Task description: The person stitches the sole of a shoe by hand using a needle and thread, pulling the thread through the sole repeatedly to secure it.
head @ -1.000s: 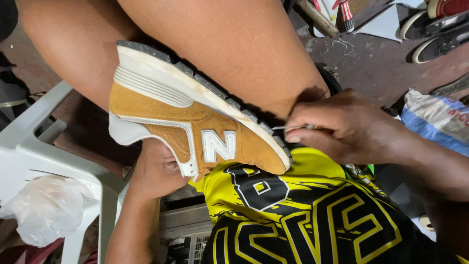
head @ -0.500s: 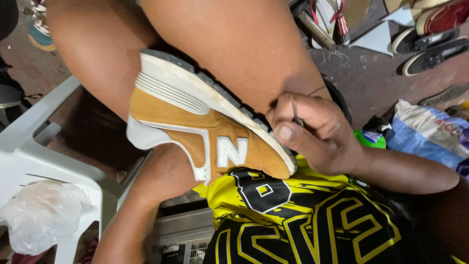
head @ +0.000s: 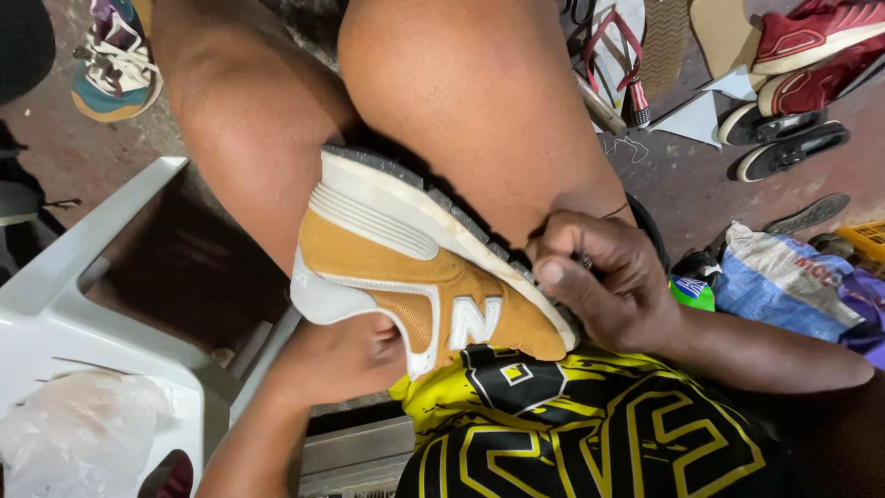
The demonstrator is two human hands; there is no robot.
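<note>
Shoes litter the floor (head: 682, 194); my left hand (head: 336, 355) cups the tan sneaker (head: 424, 277), right hand (head: 604, 281) pinching at its sole—I fear it slipping.

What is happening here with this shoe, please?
A seated person holds a tan sneaker sideways between the knees. The left hand is tucked into its opening from below, and the right hand pinches at the sole edge near the toe, where a thin dark thread seems to run. A white plastic chair stands at the left, and other shoes lie on the floor.
</note>
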